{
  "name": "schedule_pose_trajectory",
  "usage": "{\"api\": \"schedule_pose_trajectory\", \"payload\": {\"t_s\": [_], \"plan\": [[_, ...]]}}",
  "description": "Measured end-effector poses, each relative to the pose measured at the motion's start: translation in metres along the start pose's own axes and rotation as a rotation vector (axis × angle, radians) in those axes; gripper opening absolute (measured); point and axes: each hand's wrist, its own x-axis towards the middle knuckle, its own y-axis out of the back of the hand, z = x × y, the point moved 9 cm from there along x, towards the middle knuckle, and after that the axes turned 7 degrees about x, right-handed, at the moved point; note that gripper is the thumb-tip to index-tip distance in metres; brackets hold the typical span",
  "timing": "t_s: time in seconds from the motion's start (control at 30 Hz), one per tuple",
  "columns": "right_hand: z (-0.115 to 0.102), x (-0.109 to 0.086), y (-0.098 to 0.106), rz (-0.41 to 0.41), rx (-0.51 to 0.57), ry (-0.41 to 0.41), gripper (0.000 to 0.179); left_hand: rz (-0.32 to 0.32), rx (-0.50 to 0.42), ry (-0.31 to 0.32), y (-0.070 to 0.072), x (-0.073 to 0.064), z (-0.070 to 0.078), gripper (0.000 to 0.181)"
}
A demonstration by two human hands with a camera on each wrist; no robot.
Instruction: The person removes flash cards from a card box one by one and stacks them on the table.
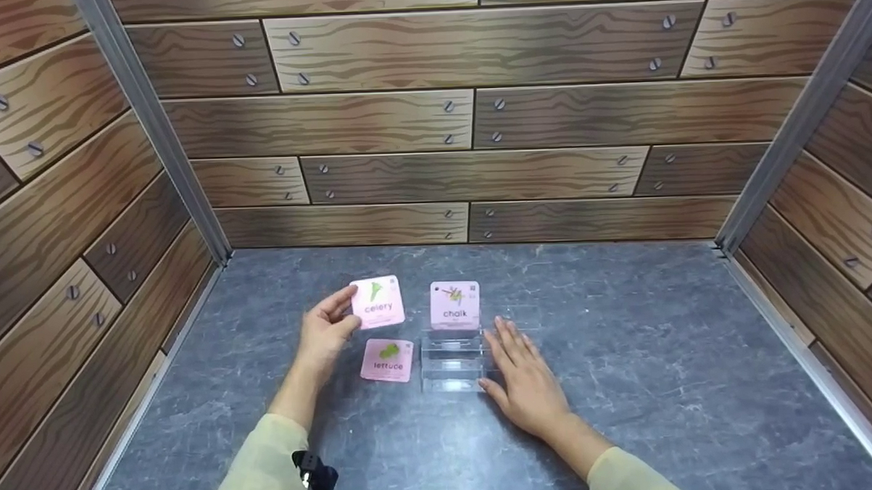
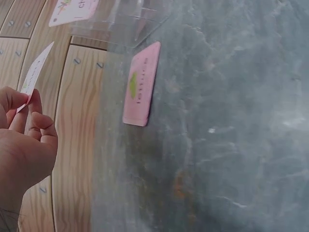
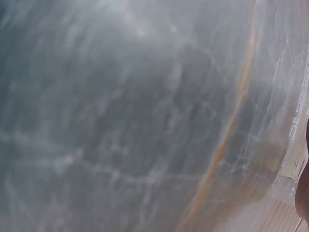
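Note:
Between thumb and fingers, my left hand (image 1: 326, 334) pinches a pink celery card (image 1: 378, 302) by its left edge, raised above the table. The left wrist view shows this card (image 2: 36, 75) nearly edge-on. Below it a pink lettuce card (image 1: 387, 360) lies face up on the table. A chalk card (image 1: 455, 305) stands upright in the rear of a clear stepped card holder (image 1: 452, 375). My right hand (image 1: 524, 380) lies flat with straight fingers along the holder's right side. Only a sliver of the right hand (image 3: 302, 193) enters the right wrist view.
The grey marbled table (image 1: 665, 360) is enclosed by wood-print panels (image 1: 468, 120) at the back and both sides. Metal posts (image 1: 794, 116) stand at the back corners. A small black device (image 1: 316, 472) sits at the left sleeve.

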Motion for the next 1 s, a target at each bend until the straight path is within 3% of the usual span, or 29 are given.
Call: {"api": "schedule_pose_trajectory", "payload": {"t_s": [0.6,1.0], "plan": [[0.001,0.000,-0.001,-0.002,0.014,-0.002,0.078,-0.043,0.066,0.126,0.007,-0.013,-0.039,0.059],[0.001,0.000,-0.001,-0.005,0.005,0.006,0.078,-0.051,0.068,0.154,0.010,-0.016,-0.049,0.060]]}}
